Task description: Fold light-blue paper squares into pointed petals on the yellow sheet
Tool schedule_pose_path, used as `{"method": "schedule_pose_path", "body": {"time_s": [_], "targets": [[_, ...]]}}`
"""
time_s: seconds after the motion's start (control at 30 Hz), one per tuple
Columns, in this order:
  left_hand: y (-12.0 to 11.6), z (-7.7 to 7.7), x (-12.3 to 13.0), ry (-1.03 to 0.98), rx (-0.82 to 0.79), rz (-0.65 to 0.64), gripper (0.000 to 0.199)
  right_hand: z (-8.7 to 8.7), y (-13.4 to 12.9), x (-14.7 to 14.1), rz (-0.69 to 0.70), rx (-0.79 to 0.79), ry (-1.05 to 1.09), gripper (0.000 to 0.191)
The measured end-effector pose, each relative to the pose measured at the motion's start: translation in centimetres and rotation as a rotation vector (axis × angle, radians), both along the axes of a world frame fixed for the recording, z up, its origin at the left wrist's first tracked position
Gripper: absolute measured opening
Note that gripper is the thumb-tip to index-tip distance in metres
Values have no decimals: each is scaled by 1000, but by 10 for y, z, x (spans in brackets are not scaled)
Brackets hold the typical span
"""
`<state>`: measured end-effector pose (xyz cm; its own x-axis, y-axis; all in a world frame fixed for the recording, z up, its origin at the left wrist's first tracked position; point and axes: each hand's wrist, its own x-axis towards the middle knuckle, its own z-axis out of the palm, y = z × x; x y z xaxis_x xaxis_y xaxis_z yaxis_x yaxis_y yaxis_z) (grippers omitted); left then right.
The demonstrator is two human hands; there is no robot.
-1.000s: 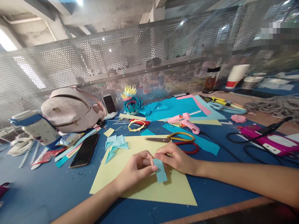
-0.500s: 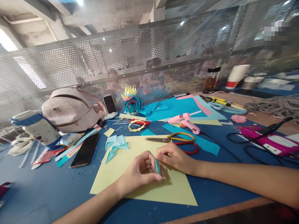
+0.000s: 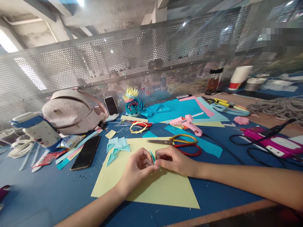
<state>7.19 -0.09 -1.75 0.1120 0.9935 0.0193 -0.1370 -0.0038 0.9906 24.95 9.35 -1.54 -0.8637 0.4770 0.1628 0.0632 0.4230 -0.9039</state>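
Both hands meet over the lower middle of the bench [image 3: 71, 195], above a yellow sheet [image 3: 146, 189]; take 12 o'clock as straight ahead of the person. L hand [image 3: 139, 167] & R hand [image 3: 174, 162] are narrow, fingertips pinching a small lt-blue paper pc [image 3: 152, 156] btwn them. It shows only as a thin pointed sliver; fingers hide the rest, so its exact fold can't be told. As to progress: several folded lt-blue pcs [image 3: 118, 146] look done, grouped at abt 10 o'clock from the hands, over the sheet's L edge. The pc in hand seems partway, w/ its shaping & setting down left; how many more, if any, can't be told. At abt 11 o'clock, near, sits a yellow paper ring [image 3: 139, 127] w/ points, & farther out same dir. a tiered paper ornament [image 3: 133, 105] in blue, pink & yellow stands upright, apparently well built up. Scissors [image 3: 165, 142] lie at abt 1 o'clock, blades on the sheet, handles past its edge, neither hand gripping them. Farther at 1 o'clock is a pink glue gun [image 3: 187, 123], also unheld. A dark phone [image 3: 86, 153] lies btwn 9 & 10 o'clock.
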Motion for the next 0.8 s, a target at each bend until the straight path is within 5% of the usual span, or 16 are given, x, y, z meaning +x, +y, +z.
{"method": "schedule_pose_path", "body": {"time_s": [0.2, 0.47, 0.8], "targets": [[2, 3, 0, -53, 4, 13, 48, 2, -3, -1, -42, -76, 39, 39], [0, 7, -1, -102, -58, -1, 56, -2, 0, -2, -143, -10, 88, 23], [1, 6, -6, -203, -135, -69, 42, -1, -3, -1, -196, 188, 129, 18]]}}
